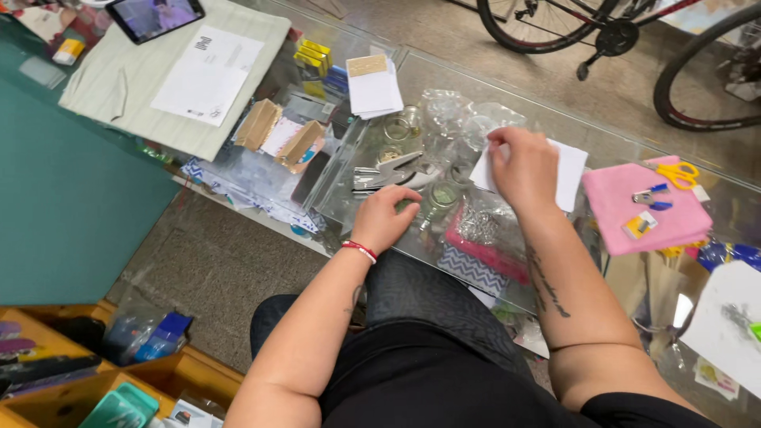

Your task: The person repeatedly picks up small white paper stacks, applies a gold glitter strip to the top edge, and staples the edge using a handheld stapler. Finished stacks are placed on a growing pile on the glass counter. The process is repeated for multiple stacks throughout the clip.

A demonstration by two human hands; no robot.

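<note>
Fingers of my left hand curl closed around a small glass jar on the glass table, steadying it, while my right hand pinches a white paper just beyond.

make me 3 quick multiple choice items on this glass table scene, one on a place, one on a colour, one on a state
1. Where do the scissors lie?
A. on the pink cloth
B. on the tablet
C. on the floor

2. What colour are the scissors' handles?
A. red
B. yellow
C. black

3. What is the right hand doing?
A. hanging free in the air
B. gripping a bicycle wheel
C. resting on white paper

Answers: 1 A, they sit at the cloth's far edge. 2 B, both loops are yellow. 3 C, its fingers press the sheet on the glass table.
</note>
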